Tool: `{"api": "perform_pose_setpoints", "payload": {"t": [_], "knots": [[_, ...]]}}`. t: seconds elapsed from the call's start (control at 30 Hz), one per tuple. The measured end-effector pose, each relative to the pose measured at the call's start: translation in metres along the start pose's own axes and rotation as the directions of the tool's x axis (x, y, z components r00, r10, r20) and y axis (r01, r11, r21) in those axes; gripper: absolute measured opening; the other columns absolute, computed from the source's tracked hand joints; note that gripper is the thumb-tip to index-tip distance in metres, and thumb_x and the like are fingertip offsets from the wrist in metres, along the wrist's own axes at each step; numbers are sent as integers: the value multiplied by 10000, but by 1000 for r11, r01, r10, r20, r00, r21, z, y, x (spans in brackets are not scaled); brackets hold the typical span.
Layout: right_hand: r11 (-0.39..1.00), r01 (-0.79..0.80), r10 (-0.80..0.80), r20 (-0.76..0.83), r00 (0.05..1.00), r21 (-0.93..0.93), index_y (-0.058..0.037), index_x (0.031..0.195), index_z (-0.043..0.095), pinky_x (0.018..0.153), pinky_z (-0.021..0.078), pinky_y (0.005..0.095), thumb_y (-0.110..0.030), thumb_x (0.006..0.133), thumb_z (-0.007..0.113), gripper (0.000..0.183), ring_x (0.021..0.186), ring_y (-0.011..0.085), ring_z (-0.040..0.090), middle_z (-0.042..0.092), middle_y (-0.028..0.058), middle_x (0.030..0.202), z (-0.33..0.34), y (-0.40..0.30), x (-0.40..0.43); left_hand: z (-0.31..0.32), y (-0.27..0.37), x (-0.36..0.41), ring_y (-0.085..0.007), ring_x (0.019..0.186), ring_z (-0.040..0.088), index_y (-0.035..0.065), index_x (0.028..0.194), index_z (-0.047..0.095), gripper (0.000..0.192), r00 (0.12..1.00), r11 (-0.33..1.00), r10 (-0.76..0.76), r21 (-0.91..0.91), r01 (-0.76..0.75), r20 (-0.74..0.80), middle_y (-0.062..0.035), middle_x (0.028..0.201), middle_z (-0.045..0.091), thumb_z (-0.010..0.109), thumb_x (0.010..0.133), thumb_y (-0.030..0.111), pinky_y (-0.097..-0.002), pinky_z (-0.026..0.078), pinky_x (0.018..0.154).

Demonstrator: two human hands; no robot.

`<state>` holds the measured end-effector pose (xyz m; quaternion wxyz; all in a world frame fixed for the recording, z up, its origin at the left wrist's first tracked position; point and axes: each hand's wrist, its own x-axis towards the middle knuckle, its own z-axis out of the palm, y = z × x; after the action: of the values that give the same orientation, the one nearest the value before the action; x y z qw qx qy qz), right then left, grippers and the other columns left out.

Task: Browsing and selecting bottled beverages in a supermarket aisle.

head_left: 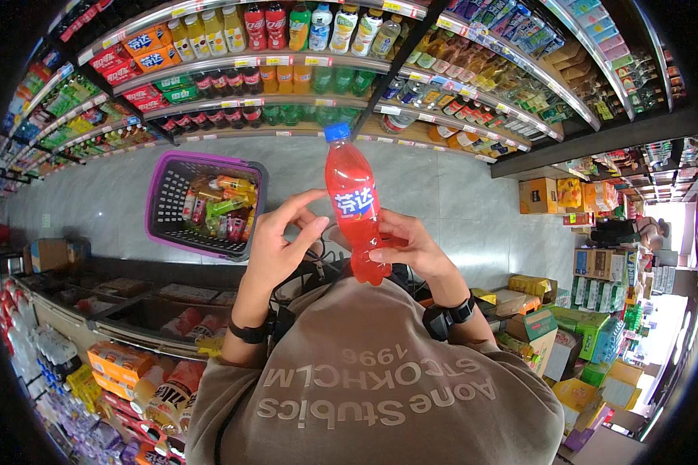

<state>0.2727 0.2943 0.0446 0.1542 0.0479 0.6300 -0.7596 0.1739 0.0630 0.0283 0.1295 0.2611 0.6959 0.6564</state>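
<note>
A red plastic soft-drink bottle (pixel 355 215) with a blue cap stands nearly upright in the picture, in front of my chest. My right hand (pixel 410 244) grips its lower part, thumb in front. My left hand (pixel 294 232) is at the bottle's left side, thumb and fingers apart, the index fingertip by the label's upper edge; whether it touches the bottle cannot be told. To the left, a shopping basket (pixel 151 203) with a purple rim and dark slotted walls rests on the grey floor, several drink bottles (pixel 227 209) lying inside.
Shelves (pixel 256 61) of bottled and canned drinks run across the top. A dark chest unit (pixel 134 311) stands at lower left, near orange drink packs (pixel 119 363). Cardboard boxes (pixel 538 195) and cartons are stacked at right. A person (pixel 628 231) is farther off at the right.
</note>
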Motion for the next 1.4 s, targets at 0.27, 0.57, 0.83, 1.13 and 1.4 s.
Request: {"api": "perform_pose_setpoints", "payload": {"t": [0.27, 0.57, 0.83, 1.13, 1.4], "knots": [[1000, 5, -6, 36, 999, 22, 23, 1365, 509, 945, 469, 311, -35, 823, 762, 601, 1082, 141, 597, 663, 80, 1191, 2, 4, 4, -6, 6, -4, -91, 641, 618, 15, 1248, 631, 366, 1000, 999, -28, 22, 28, 13, -53, 725, 650, 685, 892, 77, -246, 480, 633], [1000, -13, 11, 65, 998, 28, 10, 1363, 519, 946, 470, 309, -46, 829, 759, 588, 1094, 140, 592, 660, 64, 1199, 1, 6, 5, -9, 4, -6, -91, 637, 604, 18, 1221, 659, 324, 999, 998, -54, 21, 54, -3, -48, 701, 629, 666, 903, 81, -252, 476, 631], [1000, 8, -9, 75, 997, 17, 11, 1347, 535, 956, 455, 304, -51, 821, 766, 577, 1086, 132, 586, 662, 56, 1193, 4, 5, 6, -12, 8, -9, -91, 607, 572, 20, 1231, 657, 322, 1000, 993, 15, 119, -15, -5, -48, 671, 600, 645, 915, 84, -256, 455, 591], [993, -28, 19, 82, 996, 115, 12, 1347, 532, 947, 456, 305, -28, 826, 752, 567, 1082, 140, 594, 662, 61, 1196, 5, 12, 5, -14, 8, -12, -113, 594, 553, 27, 1257, 643, 361, 999, 989, 23, 142, -28, 36, -67, 671, 588, 660, 900, 81, -262, 455, 605], [995, -23, 14, 84, 996, 99, 5, 1383, 500, 962, 450, 304, -48, 826, 758, 616, 1107, 132, 580, 657, 64, 1216, 5, 10, 6, -13, 9, -10, -117, 584, 540, 20, 1252, 644, 362, 999, 991, 34, 127, -38, 32, -72, 668, 588, 665, 895, 70, -267, 453, 598]]}}
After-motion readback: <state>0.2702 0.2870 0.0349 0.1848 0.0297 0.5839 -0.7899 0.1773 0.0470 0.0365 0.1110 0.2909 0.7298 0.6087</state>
